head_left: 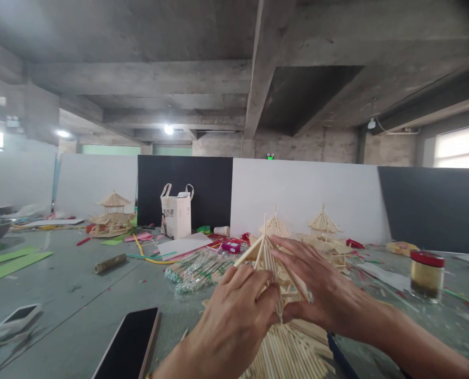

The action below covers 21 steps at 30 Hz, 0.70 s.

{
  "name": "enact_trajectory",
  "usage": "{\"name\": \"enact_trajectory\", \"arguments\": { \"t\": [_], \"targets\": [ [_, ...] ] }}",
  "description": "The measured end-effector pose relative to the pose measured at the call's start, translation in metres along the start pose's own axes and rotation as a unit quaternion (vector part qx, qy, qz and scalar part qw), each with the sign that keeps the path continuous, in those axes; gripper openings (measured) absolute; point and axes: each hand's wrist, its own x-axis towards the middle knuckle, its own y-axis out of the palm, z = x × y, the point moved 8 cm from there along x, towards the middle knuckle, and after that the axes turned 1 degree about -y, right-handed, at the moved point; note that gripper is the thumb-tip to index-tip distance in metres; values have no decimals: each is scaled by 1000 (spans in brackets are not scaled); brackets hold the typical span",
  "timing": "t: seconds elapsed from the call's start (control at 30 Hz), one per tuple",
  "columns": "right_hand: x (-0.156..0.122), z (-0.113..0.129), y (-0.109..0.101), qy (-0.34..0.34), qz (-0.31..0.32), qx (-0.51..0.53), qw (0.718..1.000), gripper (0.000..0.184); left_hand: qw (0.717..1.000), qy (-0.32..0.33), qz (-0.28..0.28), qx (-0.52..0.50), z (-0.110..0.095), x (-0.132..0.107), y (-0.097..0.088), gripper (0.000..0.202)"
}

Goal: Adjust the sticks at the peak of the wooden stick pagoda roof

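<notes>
— Where do we have the pale pointed roof cone of thin wooden sticks (pixel 266 251)?

— Over a bundle of loose sticks (pixel 285 350) on the grey desk (pixel 68 295), pinched from both sides: our left hand (pixel 234 321) and right hand (pixel 321 287) are closed on its slopes.

— How will it handle?

— Light and brittle, we judge; the joints could give. We'd grip low on the sticks, gently, never the tip.

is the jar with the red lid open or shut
Shut: the red lid sits flat on top of the glass jar, which stands upright on the table to the right of the hands.
</notes>
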Motion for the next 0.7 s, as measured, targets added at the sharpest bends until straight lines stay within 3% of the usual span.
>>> {"name": "enact_trajectory", "arguments": {
  "t": [0.4,0.7],
  "targets": [
    [-7,-4,-6,23,11,11,1000,84,999,21,2,31,-6,0,-4,24],
    [-10,-4,-3,20,15,-5,1000,72,997,49,5,52,-14,1,5,24]
  ]
}}
